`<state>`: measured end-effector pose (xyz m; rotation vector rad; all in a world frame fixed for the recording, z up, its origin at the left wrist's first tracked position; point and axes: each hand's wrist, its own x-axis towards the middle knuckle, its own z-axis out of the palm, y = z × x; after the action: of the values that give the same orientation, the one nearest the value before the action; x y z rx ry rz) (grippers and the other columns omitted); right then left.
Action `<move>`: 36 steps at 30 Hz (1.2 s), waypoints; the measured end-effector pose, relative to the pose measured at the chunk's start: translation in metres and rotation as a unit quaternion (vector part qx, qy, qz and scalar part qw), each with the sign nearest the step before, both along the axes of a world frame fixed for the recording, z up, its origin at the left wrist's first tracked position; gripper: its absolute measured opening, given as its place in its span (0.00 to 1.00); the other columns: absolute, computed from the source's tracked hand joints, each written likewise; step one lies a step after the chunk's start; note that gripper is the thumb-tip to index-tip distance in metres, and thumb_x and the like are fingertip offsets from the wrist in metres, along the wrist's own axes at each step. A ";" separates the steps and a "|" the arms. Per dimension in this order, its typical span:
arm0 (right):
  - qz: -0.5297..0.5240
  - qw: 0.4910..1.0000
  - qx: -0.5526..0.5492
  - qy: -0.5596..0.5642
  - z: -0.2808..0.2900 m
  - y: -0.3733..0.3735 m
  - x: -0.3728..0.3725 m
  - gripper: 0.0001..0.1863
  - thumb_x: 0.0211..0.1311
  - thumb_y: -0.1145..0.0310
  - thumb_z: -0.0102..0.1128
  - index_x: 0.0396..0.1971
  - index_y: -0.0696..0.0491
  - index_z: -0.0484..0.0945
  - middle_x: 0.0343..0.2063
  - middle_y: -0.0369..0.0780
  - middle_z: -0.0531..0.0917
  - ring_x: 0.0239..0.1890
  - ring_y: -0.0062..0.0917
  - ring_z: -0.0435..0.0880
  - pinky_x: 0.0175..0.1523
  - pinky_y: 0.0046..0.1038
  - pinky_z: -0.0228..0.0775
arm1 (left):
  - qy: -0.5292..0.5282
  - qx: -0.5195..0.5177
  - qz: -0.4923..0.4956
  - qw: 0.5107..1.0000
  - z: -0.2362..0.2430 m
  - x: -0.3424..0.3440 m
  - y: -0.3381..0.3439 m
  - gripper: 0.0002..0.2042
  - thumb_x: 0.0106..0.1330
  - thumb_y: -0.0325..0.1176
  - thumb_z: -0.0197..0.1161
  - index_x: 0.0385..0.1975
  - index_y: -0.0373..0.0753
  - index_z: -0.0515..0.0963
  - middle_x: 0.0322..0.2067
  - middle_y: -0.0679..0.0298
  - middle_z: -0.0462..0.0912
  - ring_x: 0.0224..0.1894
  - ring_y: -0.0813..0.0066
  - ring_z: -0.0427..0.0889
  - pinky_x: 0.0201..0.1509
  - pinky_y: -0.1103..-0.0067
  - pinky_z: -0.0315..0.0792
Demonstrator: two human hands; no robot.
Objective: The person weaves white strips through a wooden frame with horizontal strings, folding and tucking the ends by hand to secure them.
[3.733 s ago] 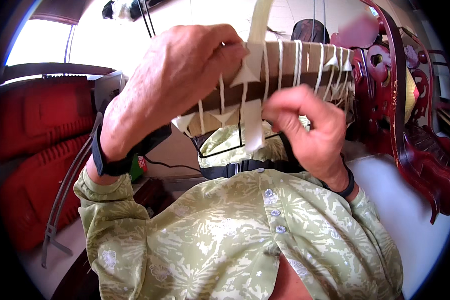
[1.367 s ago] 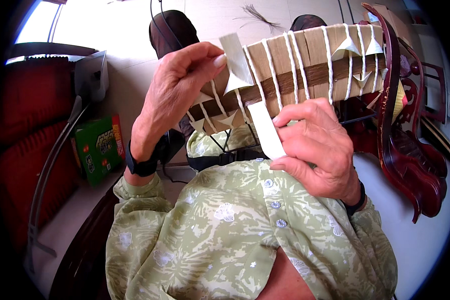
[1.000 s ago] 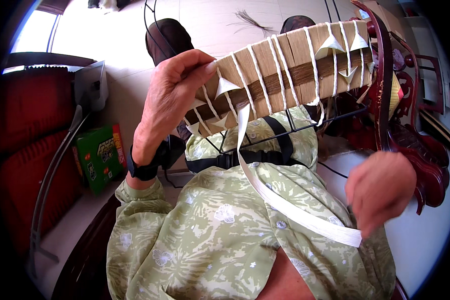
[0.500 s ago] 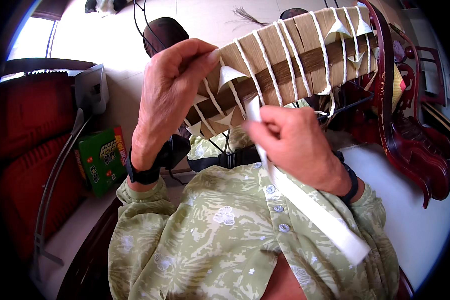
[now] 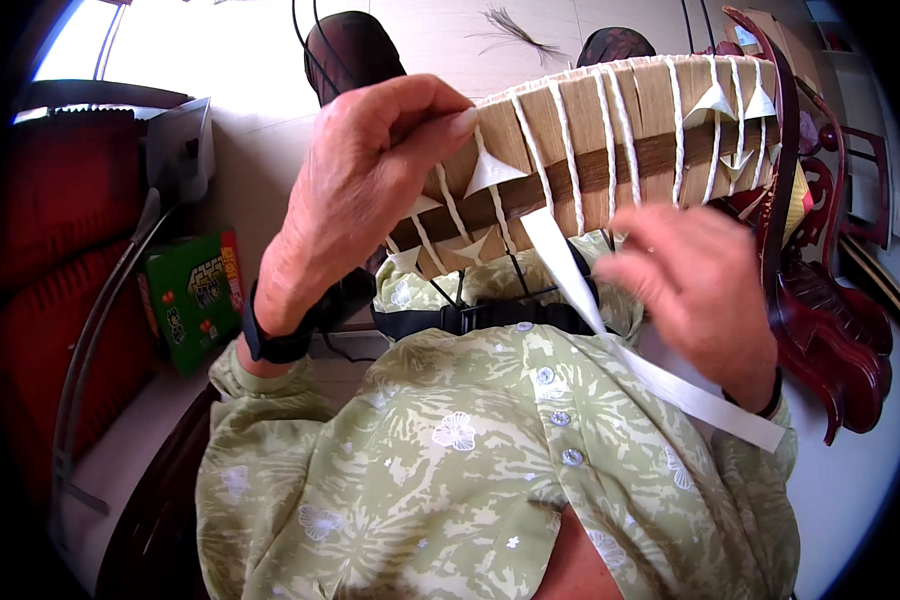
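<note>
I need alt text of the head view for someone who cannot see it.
A person's left hand holds the upper edge of a curved beige and brown panel crossed by twisted white cords. The blurred right hand is near a flat white strip running from the panel's lower edge across a patterned green shirt.

A tan piece (image 5: 652, 95) carries a dark brown band (image 5: 590, 170) and white cords (image 5: 678, 130) as stripes. The loose ribbon (image 5: 690, 392) is white. The shirt (image 5: 370, 450) is pale green with cream, leafy patterning and white flowers; the box (image 5: 190, 300) green and red, the carved wood (image 5: 845, 345) dark red.
</note>
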<state>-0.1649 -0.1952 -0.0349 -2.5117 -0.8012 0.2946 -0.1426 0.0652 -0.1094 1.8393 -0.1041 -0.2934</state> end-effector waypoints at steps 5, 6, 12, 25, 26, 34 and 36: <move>0.138 0.960 0.104 -0.222 -0.022 0.046 0.026 0.13 0.45 0.77 0.71 0.34 0.60 0.82 0.32 0.42 0.80 0.32 0.31 0.81 0.36 0.30 0.77 | -0.027 -0.005 -0.014 1.000 0.006 0.002 -0.005 0.05 0.69 0.24 0.62 0.40 0.30 0.81 0.29 0.66 0.83 0.34 0.85 0.78 0.39 0.84 0.73; 0.156 0.957 0.115 -0.216 -0.027 0.058 0.026 0.14 0.43 0.77 0.69 0.34 0.60 0.82 0.34 0.42 0.80 0.34 0.31 0.81 0.36 0.30 0.78 | -0.065 -0.036 -0.005 0.997 0.002 0.000 -0.007 0.06 0.67 0.24 0.62 0.38 0.29 0.81 0.25 0.62 0.82 0.29 0.81 0.77 0.34 0.81 0.72; 0.224 0.945 0.068 -0.229 -0.037 0.065 0.027 0.17 0.38 0.77 0.62 0.34 0.65 0.80 0.39 0.44 0.79 0.41 0.35 0.82 0.43 0.31 0.80 | -0.034 -0.001 -0.035 0.999 0.001 0.000 -0.001 0.08 0.68 0.18 0.57 0.43 0.28 0.79 0.36 0.66 0.85 0.40 0.84 0.80 0.48 0.84 0.76; 0.218 0.938 0.083 -0.257 -0.047 0.057 0.031 0.18 0.38 0.79 0.63 0.35 0.65 0.79 0.39 0.47 0.79 0.36 0.39 0.82 0.39 0.33 0.79 | -0.083 0.025 -0.023 0.996 -0.005 -0.007 -0.004 0.07 0.70 0.19 0.59 0.45 0.28 0.79 0.36 0.65 0.86 0.41 0.84 0.81 0.46 0.84 0.77; 0.212 0.938 0.082 -0.263 -0.047 0.056 0.031 0.17 0.38 0.79 0.63 0.35 0.65 0.79 0.38 0.47 0.79 0.36 0.39 0.82 0.39 0.33 0.79 | -0.080 0.028 -0.025 0.996 -0.004 -0.007 -0.004 0.07 0.70 0.19 0.59 0.45 0.29 0.79 0.36 0.65 0.86 0.40 0.84 0.81 0.46 0.84 0.77; 0.182 0.944 0.115 -0.251 -0.049 0.055 0.029 0.15 0.40 0.80 0.63 0.34 0.64 0.79 0.38 0.47 0.79 0.37 0.42 0.82 0.42 0.37 0.79 | -0.090 0.022 -0.025 0.995 -0.007 -0.007 -0.003 0.07 0.70 0.21 0.62 0.44 0.29 0.79 0.34 0.67 0.86 0.39 0.86 0.80 0.44 0.85 0.75; 0.179 0.948 0.118 -0.237 -0.047 0.054 0.029 0.15 0.41 0.80 0.63 0.35 0.64 0.79 0.38 0.47 0.79 0.38 0.42 0.82 0.43 0.38 0.79 | -0.090 0.029 -0.023 0.995 -0.007 -0.007 -0.004 0.06 0.70 0.22 0.62 0.44 0.29 0.79 0.33 0.68 0.86 0.38 0.87 0.79 0.43 0.85 0.75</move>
<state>-0.1359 -0.1415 -0.0824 -2.2200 -1.3962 -0.2906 -0.1499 0.0616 -0.1160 1.9200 -0.2659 -0.1625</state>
